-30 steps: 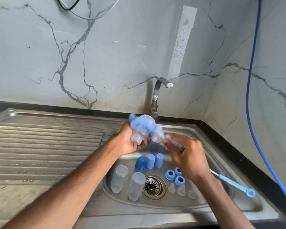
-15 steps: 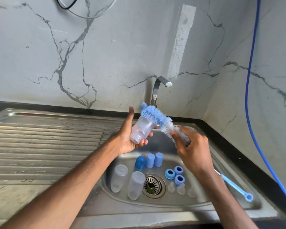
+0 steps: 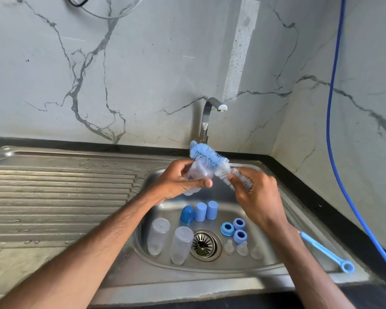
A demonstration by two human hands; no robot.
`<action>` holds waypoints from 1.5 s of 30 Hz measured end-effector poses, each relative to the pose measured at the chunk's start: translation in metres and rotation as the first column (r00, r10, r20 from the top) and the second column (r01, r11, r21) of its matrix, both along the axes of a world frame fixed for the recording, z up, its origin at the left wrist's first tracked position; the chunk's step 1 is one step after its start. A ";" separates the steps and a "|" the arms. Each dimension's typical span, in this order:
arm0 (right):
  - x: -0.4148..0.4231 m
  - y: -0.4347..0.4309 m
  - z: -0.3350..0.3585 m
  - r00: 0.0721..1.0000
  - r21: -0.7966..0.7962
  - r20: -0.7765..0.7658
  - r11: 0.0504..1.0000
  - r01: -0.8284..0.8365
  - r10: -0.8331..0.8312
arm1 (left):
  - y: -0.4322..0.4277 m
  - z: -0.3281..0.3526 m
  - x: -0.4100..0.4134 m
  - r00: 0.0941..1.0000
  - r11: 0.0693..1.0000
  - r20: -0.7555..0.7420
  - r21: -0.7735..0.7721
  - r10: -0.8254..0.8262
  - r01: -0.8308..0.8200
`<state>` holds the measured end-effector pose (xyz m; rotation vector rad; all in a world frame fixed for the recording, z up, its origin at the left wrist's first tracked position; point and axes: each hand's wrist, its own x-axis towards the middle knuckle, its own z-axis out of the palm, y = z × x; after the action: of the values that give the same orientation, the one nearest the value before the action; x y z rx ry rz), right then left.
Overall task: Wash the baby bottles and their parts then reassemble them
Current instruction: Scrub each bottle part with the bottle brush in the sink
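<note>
Above the sink basin (image 3: 265, 263), my left hand (image 3: 176, 182) grips a clear baby bottle (image 3: 198, 171). My right hand (image 3: 257, 195) holds a bottle brush (image 3: 210, 158) by its white bristled shaft; the blue bristles lie across the bottle's top. The brush's blue handle (image 3: 325, 250) sticks out behind my right wrist. In the basin lie two clear bottles (image 3: 158, 236) (image 3: 182, 245), three blue caps (image 3: 200, 211), three blue collar rings (image 3: 234, 229) and three clear teats (image 3: 242, 248).
The tap (image 3: 207, 117) stands behind the basin, with no water running. A wet ribbed drainboard (image 3: 60, 197) stretches to the left. The drain (image 3: 203, 244) sits in the basin's middle. A blue hose (image 3: 334, 130) hangs down the right wall.
The brush has come out of the bottle and now lies across its outside. My left hand turned the bottle and closed its fingers round it.
</note>
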<state>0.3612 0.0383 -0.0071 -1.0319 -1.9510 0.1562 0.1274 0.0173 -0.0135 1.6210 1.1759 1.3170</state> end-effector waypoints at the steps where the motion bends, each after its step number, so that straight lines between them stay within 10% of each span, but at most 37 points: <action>1: 0.000 0.000 -0.001 1.000 0.004 -0.013 1.000 -0.011 0.011 | 0.002 -0.001 -0.001 1.000 1.000 -0.018 0.001 0.006 -0.006; 34: -0.009 -0.011 -0.002 0.990 -0.116 0.032 0.985 -0.130 0.134 | 0.013 -0.011 -0.011 0.999 0.996 -0.020 -0.082 0.041 -0.042; 45: 0.007 0.002 0.001 0.966 -0.177 0.075 0.950 0.256 -0.246 | 0.019 -0.012 -0.018 0.934 0.966 0.288 -0.208 0.210 -0.153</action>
<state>0.3680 0.0406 -0.0065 -1.4105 -1.8568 0.1720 0.1092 0.0360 -0.0259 1.1475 1.2328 1.4700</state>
